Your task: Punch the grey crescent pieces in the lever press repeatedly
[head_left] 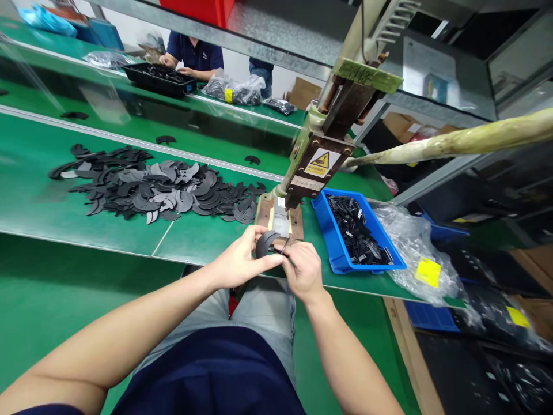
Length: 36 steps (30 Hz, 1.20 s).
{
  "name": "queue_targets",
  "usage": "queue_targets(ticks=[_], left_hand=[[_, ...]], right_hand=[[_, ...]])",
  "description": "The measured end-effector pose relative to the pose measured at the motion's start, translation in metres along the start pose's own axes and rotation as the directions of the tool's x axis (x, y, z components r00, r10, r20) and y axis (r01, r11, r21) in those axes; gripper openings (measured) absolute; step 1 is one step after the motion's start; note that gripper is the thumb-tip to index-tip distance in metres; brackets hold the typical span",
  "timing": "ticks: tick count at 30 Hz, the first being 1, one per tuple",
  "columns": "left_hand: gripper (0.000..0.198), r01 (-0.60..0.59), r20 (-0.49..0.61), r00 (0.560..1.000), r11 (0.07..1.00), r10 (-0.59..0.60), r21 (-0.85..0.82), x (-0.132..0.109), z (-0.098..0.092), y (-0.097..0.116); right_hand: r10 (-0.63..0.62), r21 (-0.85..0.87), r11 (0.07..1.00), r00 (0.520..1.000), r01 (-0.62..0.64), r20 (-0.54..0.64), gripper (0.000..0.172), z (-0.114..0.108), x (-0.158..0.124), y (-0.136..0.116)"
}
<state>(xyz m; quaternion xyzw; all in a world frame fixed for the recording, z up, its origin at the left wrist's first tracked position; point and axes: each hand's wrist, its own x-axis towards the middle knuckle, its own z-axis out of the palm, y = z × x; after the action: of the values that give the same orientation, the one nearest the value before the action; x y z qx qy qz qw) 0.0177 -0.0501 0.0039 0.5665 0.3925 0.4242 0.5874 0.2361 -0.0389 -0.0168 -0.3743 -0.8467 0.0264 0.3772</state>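
Both hands meet at the near edge of the green table (64, 213), directly in front of a hand press (322, 155).

The left hand (235, 262) is closed on a curved black piece (264, 242), thumb below and fingers over its arc, holding it just above the table edge. The right hand (305, 271) is pinched on a small black part (285, 246), which touches the right end of the curved piece. How the two parts join cannot be told.

The press base (279, 219) stands just beyond the hands. Its long pale lever (453, 141) runs off to the right.

A loose pile of similar curved black pieces (159, 190) is spread on the table to the left. A blue bin (332, 242) of small black parts sits just right of the press, with a clear plastic bag (415, 253) beside it.

At the far table another person (194, 55) works at a black tray (158, 78).
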Motion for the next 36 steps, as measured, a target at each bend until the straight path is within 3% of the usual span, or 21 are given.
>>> queue_targets(ticks=[2, 6, 8, 12, 15, 18, 20, 22, 25, 28, 31, 33, 36], left_hand=[[0.062, 0.034, -0.013, 0.999, 0.999, -0.034, -0.036, 0.006, -0.002, -0.003], [0.052, 0.138, 0.062, 0.989, 0.981, -0.131, -0.138, 0.009, -0.004, -0.004], [0.055, 0.131, 0.067, 0.99, 0.982, -0.123, -0.135, 0.007, -0.004, -0.004], [0.062, 0.018, -0.023, 1.0, 0.999, -0.019, -0.037, 0.006, -0.004, -0.007], [0.048, 0.064, -0.03, 0.997, 0.989, -0.069, -0.136, 0.012, -0.006, -0.009], [0.046, 0.135, 0.005, 0.99, 0.967, -0.137, -0.217, 0.016, -0.009, -0.01], [0.044, 0.122, 0.005, 0.992, 0.968, -0.124, -0.22, 0.014, -0.01, -0.01], [0.038, 0.041, -0.022, 0.999, 0.985, -0.045, -0.166, 0.01, -0.01, -0.01], [0.02, -0.198, -0.022, 0.98, 0.976, 0.2, 0.09, 0.001, -0.01, -0.01], [0.021, -0.478, 0.161, 0.878, 0.817, 0.45, 0.322, -0.002, -0.01, -0.01], [0.034, -0.67, 0.352, 0.742, 0.648, 0.571, 0.361, 0.003, -0.007, -0.009], [0.039, -0.709, 0.363, 0.704, 0.574, 0.611, 0.41, 0.009, -0.005, -0.01], [0.042, -0.633, 0.244, 0.743, 0.535, 0.623, 0.56, 0.017, -0.01, -0.019]], right_hand=[[-0.002, -0.019, 1.0, 1.0, 0.002, 0.019, 0.015, 0.0, 0.001, -0.002], [0.009, -0.037, 0.999, 0.998, -0.007, 0.061, 0.018, -0.003, 0.0, -0.004], [0.015, -0.039, 0.999, 0.996, -0.011, 0.085, 0.018, -0.004, 0.0, -0.005], [0.038, -0.018, 0.999, 0.992, -0.036, 0.121, 0.019, -0.002, 0.001, -0.005], [0.085, 0.03, 0.996, 0.989, -0.089, 0.118, 0.018, 0.0, 0.001, -0.005], [0.149, 0.102, 0.982, 0.98, -0.162, 0.129, 0.018, -0.001, -0.001, -0.006], [0.203, 0.155, 0.962, 0.968, -0.226, 0.15, 0.019, -0.003, -0.002, -0.007], [0.266, 0.213, 0.929, 0.947, -0.301, 0.177, 0.022, -0.008, -0.002, -0.008], [0.359, 0.31, 0.856, 0.906, -0.415, 0.223, 0.026, -0.019, 0.0, -0.01], [0.419, 0.401, 0.775, 0.872, -0.489, 0.253, 0.029, -0.029, 0.002, -0.011], [0.461, 0.458, 0.716, 0.849, -0.527, 0.257, 0.033, -0.04, 0.003, -0.01], [0.495, 0.467, 0.696, 0.835, -0.546, 0.24, 0.036, -0.049, 0.005, -0.002], [0.573, 0.442, 0.687, 0.804, -0.577, 0.159, 0.04, -0.07, 0.01, 0.03]])
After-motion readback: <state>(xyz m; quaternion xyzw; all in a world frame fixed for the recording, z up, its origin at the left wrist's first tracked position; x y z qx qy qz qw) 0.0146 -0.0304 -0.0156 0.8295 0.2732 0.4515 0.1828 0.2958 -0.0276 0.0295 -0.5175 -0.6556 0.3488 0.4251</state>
